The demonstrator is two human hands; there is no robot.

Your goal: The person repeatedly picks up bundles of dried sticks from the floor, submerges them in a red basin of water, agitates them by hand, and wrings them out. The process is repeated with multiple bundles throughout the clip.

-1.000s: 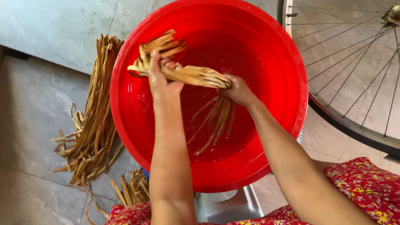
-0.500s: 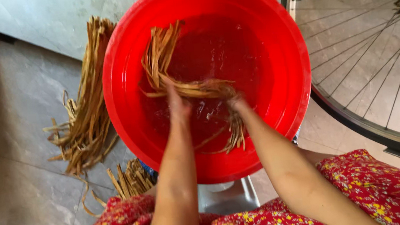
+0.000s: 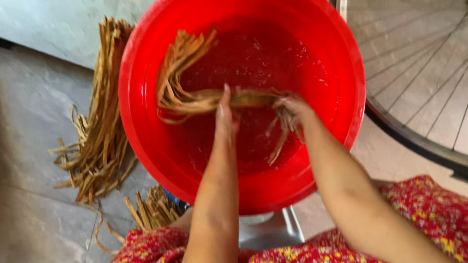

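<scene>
A large red plastic basin [image 3: 143, 77] holds water. Inside it, both hands grip one bundle of long tan fibre strips [image 3: 182, 68]. My left hand [image 3: 224, 115] clasps the bundle near its middle; its loose ends curl up and to the left. My right hand [image 3: 295, 111] holds the other end, where wet strands hang down into the water.
A heap of dry tan strips [image 3: 102, 132] lies on the grey stone floor left of the basin, with a smaller bunch [image 3: 153, 211] near my knee. A bicycle wheel [image 3: 441, 88] stands at the right. My lap is covered in red floral cloth [image 3: 443, 225].
The bundle has gone from above the basin's far side down toward the water. Both hands lowered with it, and the strips' loose ends now fan up and left.
</scene>
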